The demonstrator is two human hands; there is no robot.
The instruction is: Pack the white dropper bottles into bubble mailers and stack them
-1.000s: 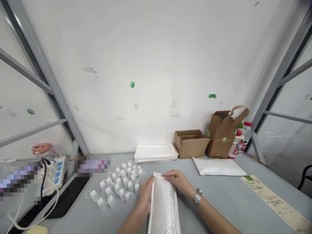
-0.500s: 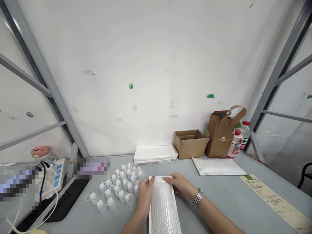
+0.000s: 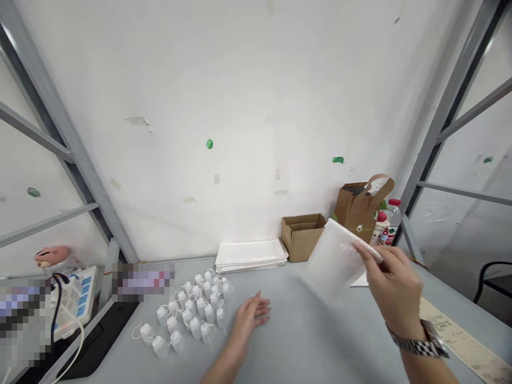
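Observation:
My right hand point(image 3: 390, 285) is raised above the grey table, pinching the top edge of a white bubble mailer point(image 3: 334, 261), which is tilted and slightly blurred. A metal wristwatch point(image 3: 424, 341) sits on that wrist. My left hand point(image 3: 250, 320) rests on the tabletop with its fingers apart, holding nothing. Just left of it lie several small white plastic squeeze bottles point(image 3: 192, 314) in a loose cluster, with thin loops attached to them. The hand is close to the bottles, and I cannot tell whether it touches any.
Against the wall stand a stack of white mailers point(image 3: 250, 256), an open cardboard box point(image 3: 302, 237), a brown paper bag point(image 3: 356, 208) and a plastic drink bottle point(image 3: 392, 221). A printed paper strip point(image 3: 460, 336) lies at right. A power strip point(image 3: 76, 298) with cables sits at left.
My right hand has lifted the mailer off the table and swung it to the right, tilting it. My left hand has let go and lies open on the table.

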